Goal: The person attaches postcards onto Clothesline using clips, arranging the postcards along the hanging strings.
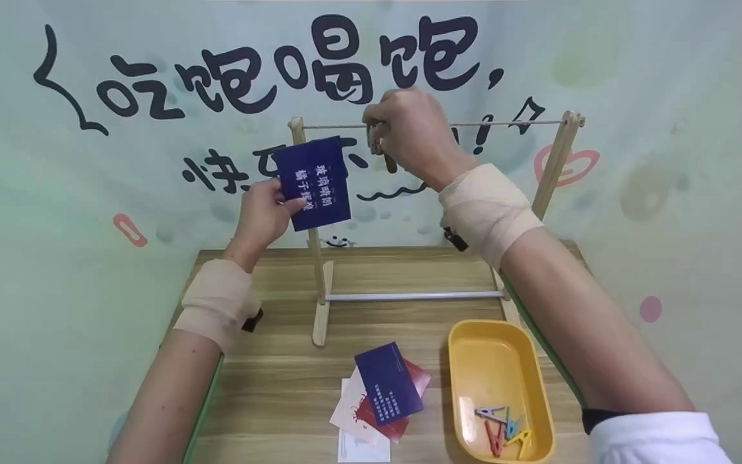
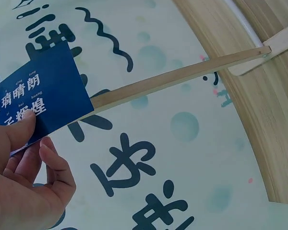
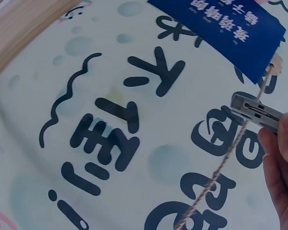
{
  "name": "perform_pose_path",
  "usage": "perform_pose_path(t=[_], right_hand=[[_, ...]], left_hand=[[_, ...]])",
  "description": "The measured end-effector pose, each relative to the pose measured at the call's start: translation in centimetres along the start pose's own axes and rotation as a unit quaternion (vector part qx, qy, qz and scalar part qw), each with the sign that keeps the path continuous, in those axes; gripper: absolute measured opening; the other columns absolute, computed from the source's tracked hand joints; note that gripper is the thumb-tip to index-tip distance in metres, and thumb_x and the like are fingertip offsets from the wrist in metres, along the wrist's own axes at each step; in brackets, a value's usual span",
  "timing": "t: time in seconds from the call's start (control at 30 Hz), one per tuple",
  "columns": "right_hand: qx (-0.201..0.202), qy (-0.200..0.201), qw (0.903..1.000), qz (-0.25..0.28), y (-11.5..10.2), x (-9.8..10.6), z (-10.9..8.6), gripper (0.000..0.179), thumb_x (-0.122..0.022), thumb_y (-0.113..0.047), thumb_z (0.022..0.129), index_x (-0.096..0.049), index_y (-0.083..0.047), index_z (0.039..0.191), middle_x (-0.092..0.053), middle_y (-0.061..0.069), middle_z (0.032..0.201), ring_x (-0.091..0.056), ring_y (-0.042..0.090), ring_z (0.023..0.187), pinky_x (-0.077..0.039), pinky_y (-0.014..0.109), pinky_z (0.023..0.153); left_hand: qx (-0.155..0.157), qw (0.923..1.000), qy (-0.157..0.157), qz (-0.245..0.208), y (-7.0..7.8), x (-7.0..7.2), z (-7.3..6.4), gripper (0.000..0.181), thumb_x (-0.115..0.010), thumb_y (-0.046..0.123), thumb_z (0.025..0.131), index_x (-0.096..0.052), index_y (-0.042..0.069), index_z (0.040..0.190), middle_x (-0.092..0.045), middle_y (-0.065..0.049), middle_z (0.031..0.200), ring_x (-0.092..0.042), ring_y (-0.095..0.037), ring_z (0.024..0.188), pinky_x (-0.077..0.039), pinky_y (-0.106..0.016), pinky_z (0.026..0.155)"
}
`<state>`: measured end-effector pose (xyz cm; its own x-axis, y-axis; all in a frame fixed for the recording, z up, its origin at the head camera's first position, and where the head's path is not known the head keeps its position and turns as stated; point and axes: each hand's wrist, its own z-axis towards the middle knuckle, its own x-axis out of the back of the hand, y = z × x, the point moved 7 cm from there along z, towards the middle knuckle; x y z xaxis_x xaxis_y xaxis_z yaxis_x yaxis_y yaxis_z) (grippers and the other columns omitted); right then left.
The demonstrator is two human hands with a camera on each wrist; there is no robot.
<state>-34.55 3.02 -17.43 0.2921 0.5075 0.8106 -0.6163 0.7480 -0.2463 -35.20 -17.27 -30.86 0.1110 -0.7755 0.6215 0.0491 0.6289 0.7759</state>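
My left hand (image 1: 263, 216) pinches a dark blue card (image 1: 316, 187) with white writing between thumb and fingers. The card is held up in front of the left post, its top edge just below the string (image 1: 339, 127) in the head view. In the left wrist view the thumb lies flat over the printed face of the card (image 2: 53, 81). Up at the string, right of the card, my right hand (image 1: 413, 129) pinches a grey clothespin (image 3: 254, 112). Its far end overlaps the string (image 3: 230, 158) in the right wrist view, a short way from the card's corner.
The string runs between two wooden posts (image 1: 554, 167) joined low down by a pale rod (image 1: 413, 296). On the wooden table lie several overlapping cards (image 1: 387, 383). Beside them, a yellow tray (image 1: 487, 341) holds several coloured clothespins (image 1: 496, 439). A printed backdrop stands behind.
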Motion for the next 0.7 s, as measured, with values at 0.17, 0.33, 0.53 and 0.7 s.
perform_pose_path(t=[0.17, 0.33, 0.53, 0.7], right_hand=[[-0.026, 0.039, 0.9982, 0.038, -0.7, 0.5, 1.9, 0.022, -0.06, 0.003, 0.095, -0.08, -0.006, 0.1, -0.076, 0.012, 0.094, -0.072, 0.02, 0.09, -0.056, 0.025, 0.085], [-0.042, 0.055, 0.9969, 0.038, -0.9, -0.6, 3.0, 0.021, -0.062, 0.001, 0.095, -0.081, -0.008, 0.099, -0.077, 0.01, 0.096, -0.072, 0.018, 0.09, -0.056, 0.023, 0.087], [-0.06, 0.07, 0.9941, 0.058, -0.6, -2.0, 3.2, 0.019, -0.064, -0.001, 0.094, -0.081, -0.01, 0.097, -0.076, 0.009, 0.092, -0.071, 0.018, 0.09, -0.055, 0.022, 0.087], [-0.086, 0.079, 0.9898, 0.082, -0.3, -2.3, 3.7, 0.023, -0.062, 0.001, 0.095, -0.081, -0.011, 0.098, -0.076, 0.007, 0.093, -0.069, 0.016, 0.089, -0.054, 0.02, 0.082]], left_hand=[[-0.007, 0.9998, 0.018, -0.002, 0.3, 0.4, 0.2, 0.029, -0.064, 0.008, 0.096, -0.064, -0.007, 0.121, -0.072, -0.025, 0.115, -0.071, -0.033, 0.107, -0.056, -0.04, 0.091], [-0.007, 0.9996, 0.025, -0.01, -0.1, 0.0, 0.3, 0.028, -0.065, 0.008, 0.096, -0.066, -0.006, 0.121, -0.072, -0.025, 0.115, -0.071, -0.034, 0.108, -0.056, -0.042, 0.092], [-0.005, 0.9993, 0.031, -0.022, -0.5, 0.2, 0.5, 0.028, -0.065, 0.006, 0.096, -0.066, -0.007, 0.12, -0.071, -0.026, 0.115, -0.071, -0.034, 0.109, -0.056, -0.043, 0.094], [-0.005, 0.9993, 0.028, -0.025, 0.0, 0.5, 0.8, 0.029, -0.065, 0.006, 0.096, -0.066, -0.007, 0.121, -0.071, -0.026, 0.117, -0.07, -0.035, 0.11, -0.055, -0.043, 0.095]])
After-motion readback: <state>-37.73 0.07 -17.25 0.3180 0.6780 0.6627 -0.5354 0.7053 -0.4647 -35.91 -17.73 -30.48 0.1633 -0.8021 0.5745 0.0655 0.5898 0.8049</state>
